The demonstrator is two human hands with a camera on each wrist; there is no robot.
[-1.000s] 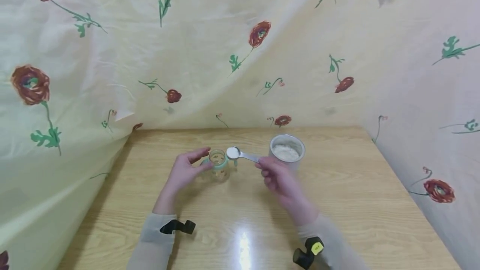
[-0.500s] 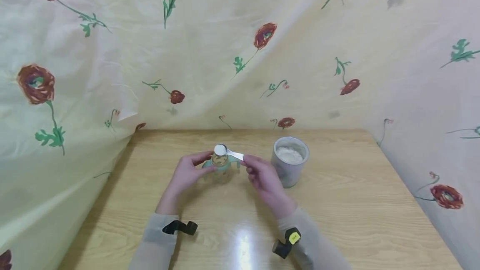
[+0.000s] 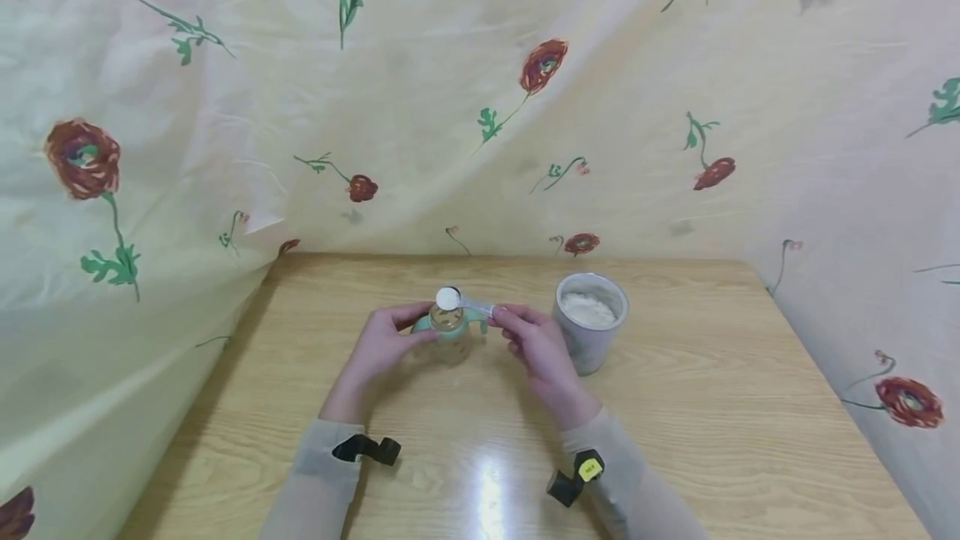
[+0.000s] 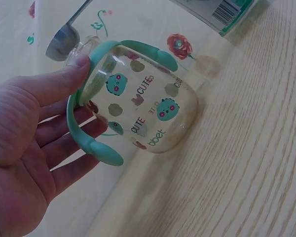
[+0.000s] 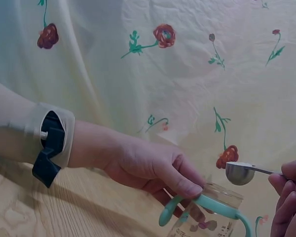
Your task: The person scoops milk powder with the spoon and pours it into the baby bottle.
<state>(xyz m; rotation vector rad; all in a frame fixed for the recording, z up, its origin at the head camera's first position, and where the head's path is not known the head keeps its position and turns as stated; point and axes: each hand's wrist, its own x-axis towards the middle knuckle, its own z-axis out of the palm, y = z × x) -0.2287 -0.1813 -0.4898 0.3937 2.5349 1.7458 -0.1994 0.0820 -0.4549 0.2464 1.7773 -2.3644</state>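
Here, the left hand (image 3: 386, 337) grips the bottle (image 4: 143, 98); the right hand (image 3: 538, 345) pinches a scoop (image 5: 240, 175) of powder (image 3: 447, 299) just above its mouth. Tipping slowly, well centred, should limit spills.

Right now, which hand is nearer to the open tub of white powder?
The right hand. Pinching the measuring spoon, it is close beside the tub of white powder, to its left in the head view. The left hand is farther left, gripping the two-handled bottle.

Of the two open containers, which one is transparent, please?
The clear, rounded bottle with green handles, held by the left hand; the pale cylindrical can of white powder is opaque.
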